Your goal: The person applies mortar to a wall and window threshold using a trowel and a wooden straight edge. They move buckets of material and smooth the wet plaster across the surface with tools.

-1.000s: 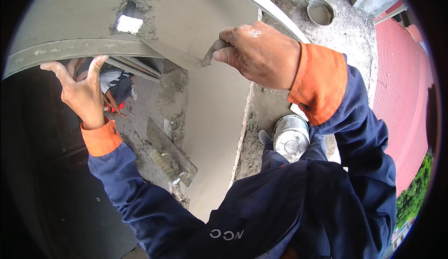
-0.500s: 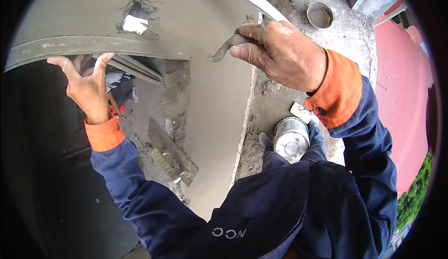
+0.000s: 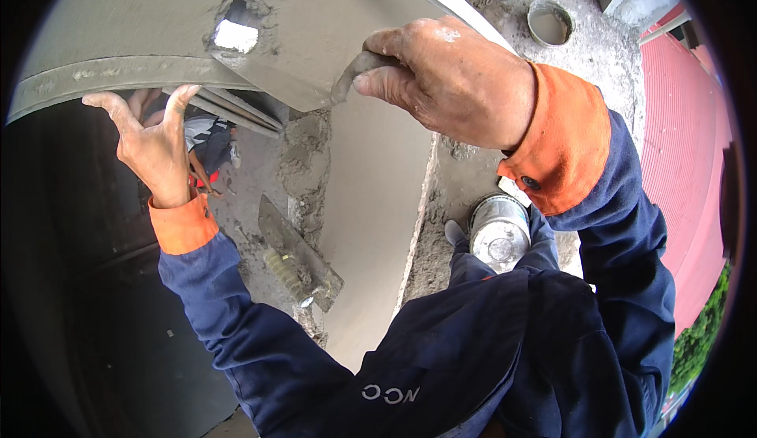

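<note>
- Right hand [image 3: 453, 79]: fingers and thumb closed around the grey, mortar-smeared handle of a trowel [image 3: 284, 82]; the back of the hand faces the camera.
- Left hand [image 3: 156, 154]: thumb and one finger spread wide, their tips at the lower edge of a long grey strip [image 3: 110, 72]; other fingers are partly hidden, and whether they bear on the strip cannot be told.
- Trowel position: the thin blade extends leftward from the right hand over the grey plastered wall [image 3: 134, 20], its far end just beside the lower rim of a rough-edged hole [image 3: 236, 36]. Contact along the whole blade cannot be confirmed.
- Strip: runs along the lower margin of the wall, curved in this fisheye view; the near part of the blade reaches past its right end.
- Sleeves [image 3: 236, 312]: dark blue with orange cuffs [image 3: 183, 223].
- Below the strip: another person [image 3: 211, 150], partly hidden, beside a red object [image 3: 211, 177].
- Lower centre-left: a second trowel [image 3: 311, 260] with a yellowish handle, lying on a rough surface, well apart from both hands.
- Between the wearer's legs: a whitish bucket [image 3: 501, 241], near a pale block [image 3: 514, 191].
- Upper right: a round basin [image 3: 550, 25] containing grey material.
- Far right: red corrugated roofing [image 3: 682, 162] and green foliage [image 3: 706, 335].
</note>
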Demonstrator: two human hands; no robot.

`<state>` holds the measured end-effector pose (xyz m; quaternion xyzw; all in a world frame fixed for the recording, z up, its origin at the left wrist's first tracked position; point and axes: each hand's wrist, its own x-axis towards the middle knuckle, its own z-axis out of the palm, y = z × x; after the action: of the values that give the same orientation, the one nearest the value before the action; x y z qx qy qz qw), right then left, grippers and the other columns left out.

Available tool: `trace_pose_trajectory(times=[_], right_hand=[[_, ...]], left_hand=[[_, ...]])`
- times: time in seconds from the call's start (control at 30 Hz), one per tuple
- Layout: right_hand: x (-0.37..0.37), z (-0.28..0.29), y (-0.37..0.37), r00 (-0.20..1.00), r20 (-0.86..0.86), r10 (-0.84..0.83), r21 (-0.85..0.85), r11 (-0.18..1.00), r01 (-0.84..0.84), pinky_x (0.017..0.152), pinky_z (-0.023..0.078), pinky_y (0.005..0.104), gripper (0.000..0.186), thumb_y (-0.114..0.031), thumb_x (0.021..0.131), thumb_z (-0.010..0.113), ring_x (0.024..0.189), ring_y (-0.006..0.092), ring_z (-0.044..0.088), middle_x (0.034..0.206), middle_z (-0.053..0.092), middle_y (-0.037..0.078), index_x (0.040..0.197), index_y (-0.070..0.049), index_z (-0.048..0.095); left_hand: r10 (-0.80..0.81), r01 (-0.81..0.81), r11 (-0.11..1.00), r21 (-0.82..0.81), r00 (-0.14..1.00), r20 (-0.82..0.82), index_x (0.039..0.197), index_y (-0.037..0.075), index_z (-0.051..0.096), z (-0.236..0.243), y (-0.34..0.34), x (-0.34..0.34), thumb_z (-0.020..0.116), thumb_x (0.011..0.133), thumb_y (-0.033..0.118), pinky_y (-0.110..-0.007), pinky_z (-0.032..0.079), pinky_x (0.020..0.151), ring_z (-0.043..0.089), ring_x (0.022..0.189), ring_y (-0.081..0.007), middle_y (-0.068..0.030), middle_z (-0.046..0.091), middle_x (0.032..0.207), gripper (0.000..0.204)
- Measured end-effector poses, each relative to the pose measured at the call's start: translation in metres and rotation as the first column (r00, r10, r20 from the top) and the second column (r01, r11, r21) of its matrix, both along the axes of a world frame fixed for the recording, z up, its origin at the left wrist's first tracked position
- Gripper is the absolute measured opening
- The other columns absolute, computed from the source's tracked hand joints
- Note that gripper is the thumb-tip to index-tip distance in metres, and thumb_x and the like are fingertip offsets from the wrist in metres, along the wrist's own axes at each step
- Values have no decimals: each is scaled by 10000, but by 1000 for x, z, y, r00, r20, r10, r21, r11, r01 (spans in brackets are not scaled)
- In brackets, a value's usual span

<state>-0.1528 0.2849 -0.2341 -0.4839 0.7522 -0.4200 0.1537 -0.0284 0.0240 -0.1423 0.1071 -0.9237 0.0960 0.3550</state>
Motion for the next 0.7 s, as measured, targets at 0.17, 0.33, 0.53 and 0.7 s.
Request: trace_pose_trajectory(times=[0.17,0.33,0.53,0.7], right_hand=[[1,2,2,999,-38,-21,-39,999,19,584,488,361,427,-324,909,565,603,310,602,671,595,196,1043,81,575],[4,-5,20,983,168,-75,-24,996,81,686,482,444,369,-300,905,548,725,402,611,708,600,245,917,59,630],[3,-16,40,951,282,-124,-18,991,135,625,471,409,350,-292,904,564,651,367,597,656,578,223,944,53,609],[7,-24,54,957,258,-136,-78,984,161,607,462,407,374,-302,902,567,638,357,594,651,572,222,935,70,590]], left_hand=[[21,-21,998,-62,1000,4,1426,-47,73,0,-1,0,833,666,311,-242,498,685,681,694,-188,-132,692,883,1133],[5,-5,999,-40,1000,6,1430,-40,60,-1,-3,0,827,677,308,-242,498,698,685,721,-192,-133,693,892,1130],[-1,1,1000,18,1000,27,1433,-38,3,-2,1,2,803,722,261,-249,484,796,672,859,-183,-154,687,940,1111],[49,-52,997,63,998,47,1431,-43,-17,-2,3,0,789,746,251,-250,471,828,660,884,-165,-157,685,958,1098]])
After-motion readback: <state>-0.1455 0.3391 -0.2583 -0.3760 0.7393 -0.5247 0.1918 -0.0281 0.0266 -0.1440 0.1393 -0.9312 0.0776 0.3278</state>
